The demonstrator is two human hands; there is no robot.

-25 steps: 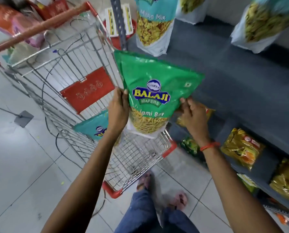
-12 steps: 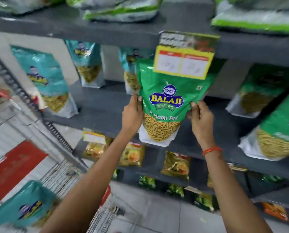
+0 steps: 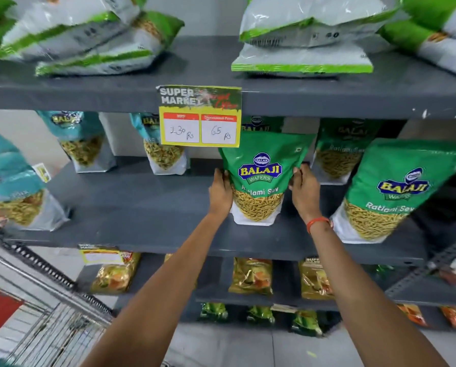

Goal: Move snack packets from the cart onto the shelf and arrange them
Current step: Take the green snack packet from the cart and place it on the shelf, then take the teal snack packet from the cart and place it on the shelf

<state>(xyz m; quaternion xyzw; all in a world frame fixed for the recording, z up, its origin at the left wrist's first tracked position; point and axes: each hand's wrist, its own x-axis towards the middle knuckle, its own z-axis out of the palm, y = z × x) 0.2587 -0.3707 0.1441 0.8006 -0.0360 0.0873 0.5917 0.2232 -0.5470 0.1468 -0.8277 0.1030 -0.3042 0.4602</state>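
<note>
A green Balaji Ratlami Sev packet [image 3: 261, 178] stands upright on the grey middle shelf [image 3: 142, 207]. My left hand [image 3: 219, 193] grips its left edge and my right hand [image 3: 304, 192] grips its right edge; an orange band circles the right wrist. The packet's top sits just under the yellow price tag [image 3: 200, 116]. Part of the wire cart [image 3: 49, 327] shows at the bottom left, its contents almost out of view.
Another green sev packet [image 3: 396, 189] stands close on the right, more behind. Teal packets [image 3: 12, 181] line the shelf's left side, with bare shelf between. White-green bags lie on the upper shelf [image 3: 327, 96]. Yellow packets fill the lower shelf.
Both hands carried the green packet from above the cart up to the middle shelf and stood it there. My view swung from the cart to the shelves.
</note>
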